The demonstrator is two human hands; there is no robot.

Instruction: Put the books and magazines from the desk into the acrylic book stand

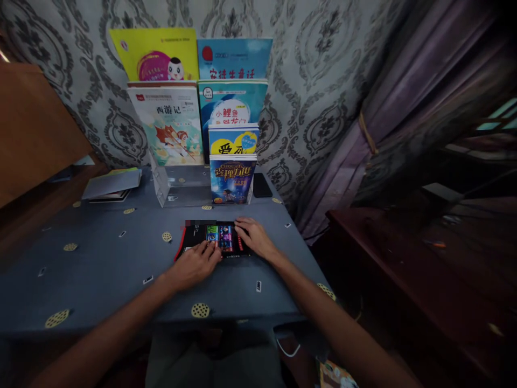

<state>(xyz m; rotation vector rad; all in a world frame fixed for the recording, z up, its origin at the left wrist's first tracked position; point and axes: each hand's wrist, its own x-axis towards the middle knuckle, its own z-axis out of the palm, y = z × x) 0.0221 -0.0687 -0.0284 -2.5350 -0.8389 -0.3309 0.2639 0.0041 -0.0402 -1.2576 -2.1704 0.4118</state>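
A black book [200, 230] with a red edge and small bright pictures on its cover lies flat on the table, sideways to me. My left hand [197, 264] rests on its near edge, fingers stretched over the cover. At the right end of the book is my right hand [256, 240], its fingers laid out along the top right corner. Neither hand lifts the book. Just beyond, a clear tiered stand [181, 196] bears several upright books, with a blue book [231, 180] at the front and a white-green book [173, 126] to its left.
A patterned grey-blue cloth [121, 280] covers the table. Loose thin books [113, 186] lie at the back left. A dark phone-like slab [262, 186] is right of the stand. A curtain [351, 145] and a dark red table [388, 258] are at the right.
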